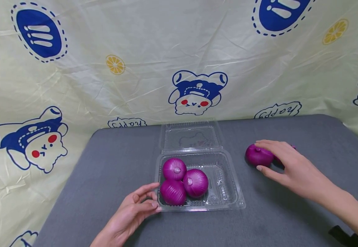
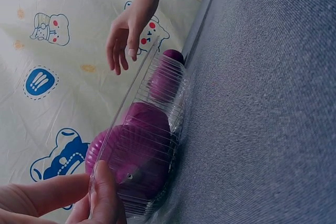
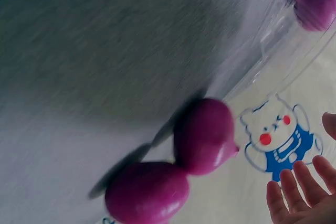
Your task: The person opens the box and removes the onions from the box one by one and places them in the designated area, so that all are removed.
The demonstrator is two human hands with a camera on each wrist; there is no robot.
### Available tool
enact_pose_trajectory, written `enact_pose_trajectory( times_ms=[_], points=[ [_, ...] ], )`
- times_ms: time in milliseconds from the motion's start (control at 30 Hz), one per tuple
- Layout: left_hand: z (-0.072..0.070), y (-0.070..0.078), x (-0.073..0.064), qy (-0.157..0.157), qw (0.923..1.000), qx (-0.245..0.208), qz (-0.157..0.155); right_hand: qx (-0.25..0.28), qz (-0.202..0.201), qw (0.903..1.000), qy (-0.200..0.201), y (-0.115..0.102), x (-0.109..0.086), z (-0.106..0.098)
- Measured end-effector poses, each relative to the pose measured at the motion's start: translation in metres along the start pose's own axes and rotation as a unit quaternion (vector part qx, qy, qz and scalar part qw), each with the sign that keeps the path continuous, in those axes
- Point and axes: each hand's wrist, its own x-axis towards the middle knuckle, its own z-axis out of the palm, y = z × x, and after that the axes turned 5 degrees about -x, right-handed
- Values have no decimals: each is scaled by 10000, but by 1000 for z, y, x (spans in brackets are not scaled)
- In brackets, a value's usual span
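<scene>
Your left hand (image 1: 131, 212) pinched the clear container (image 1: 221, 181) at eight o'clock, probably to steady it; three purple onions (image 1: 195, 184) sat toward nine. Your right hand (image 1: 296, 171), spread and holding nothing, hung near two loose onions (image 1: 258, 155) outside, between two and three o'clock.

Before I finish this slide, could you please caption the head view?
Left grip holds an open clear container of three purple onions; right grip hovers over two more onions.
</scene>
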Motion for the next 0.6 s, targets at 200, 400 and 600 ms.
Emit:
enact_pose_trajectory(
  times_ms=[200,400,600],
  points=[
    [0,0,1,48,10000,-29,-41,26,-82,9995,-308,-20,8,9],
    [0,0,1,79,9999,-19,-65,130,-328,9978,-564,-36,14,18],
    [0,0,1,25,10000,-26,-36,310,-474,9942,-909,-47,18,28]
  ],
)
